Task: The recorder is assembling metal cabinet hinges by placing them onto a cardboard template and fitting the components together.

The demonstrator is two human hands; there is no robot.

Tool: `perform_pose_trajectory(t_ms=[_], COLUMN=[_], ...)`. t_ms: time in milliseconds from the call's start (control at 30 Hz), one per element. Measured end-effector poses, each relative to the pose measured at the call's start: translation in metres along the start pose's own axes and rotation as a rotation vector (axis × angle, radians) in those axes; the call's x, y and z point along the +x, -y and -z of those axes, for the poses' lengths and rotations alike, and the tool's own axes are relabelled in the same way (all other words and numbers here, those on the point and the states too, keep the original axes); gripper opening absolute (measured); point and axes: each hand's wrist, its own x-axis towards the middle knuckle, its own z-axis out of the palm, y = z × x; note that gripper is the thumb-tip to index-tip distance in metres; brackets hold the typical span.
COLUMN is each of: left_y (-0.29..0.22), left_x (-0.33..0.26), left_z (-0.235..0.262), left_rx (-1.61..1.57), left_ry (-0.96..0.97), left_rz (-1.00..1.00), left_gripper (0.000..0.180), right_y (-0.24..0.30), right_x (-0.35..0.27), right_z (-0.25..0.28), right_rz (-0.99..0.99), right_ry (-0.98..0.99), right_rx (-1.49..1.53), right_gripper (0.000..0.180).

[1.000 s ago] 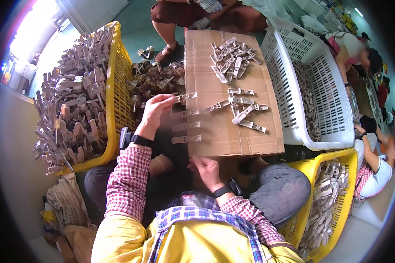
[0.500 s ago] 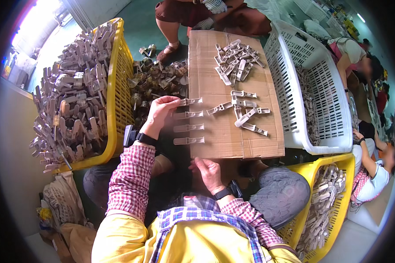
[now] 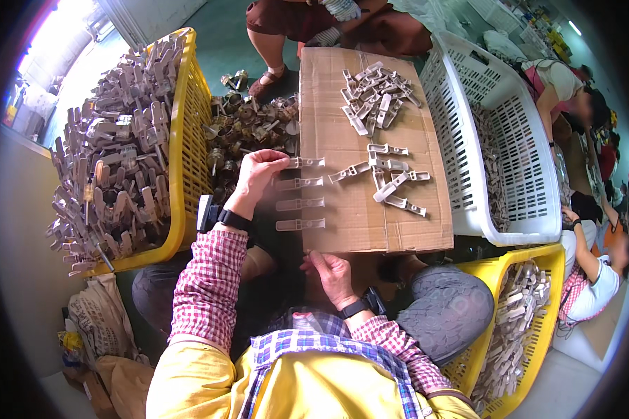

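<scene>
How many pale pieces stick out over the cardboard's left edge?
4: the top piece, held by the left hand, then the second piece, third piece and fourth piece below it on the cardboard. The hand partly covers the top one.

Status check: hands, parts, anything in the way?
Left hand pinching grey clip, farthest of four overhanging cardboard's left edge. Right hand by cardboard's lower-left corner. Nothing seen blocking either hand; loose clips right of the row.

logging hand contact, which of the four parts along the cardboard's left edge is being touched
The topmost part in that row: the left hand pinches its left end, while the other three parts lie untouched.
</scene>
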Motion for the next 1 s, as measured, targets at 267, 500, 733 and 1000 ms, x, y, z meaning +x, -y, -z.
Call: perform_pose_trajectory(t_ms=[267,500,733,1000], left_y=[0.009,0.016,-0.054,-0.029], left_x=[0.005,0.012,-0.023,-0.01], left_z=[0.006,0.009,-0.069,-0.191], left_rx=[0.026,0.221,0.929,1.487], left_ry=[0.004,-0.031,-0.034,0.214], left_rz=[-0.013,-0.112,-0.756,-0.614], left_gripper=[0.017,0.016,0.021,0.025], right_y=[-0.002,-0.003,-0.01,0.001], right_x=[0.001,0.001,0.003,-0.001], right_z=[0.002,0.001,0.009,0.0], right_rz=[0.011,0.005,-0.063,-0.048], right_ry=[0.013,0.028,0.004,0.007], right_rx=[-0.027,-0.016,0.016,-0.059], right_gripper=[0.032,0.031,0.032,0.034])
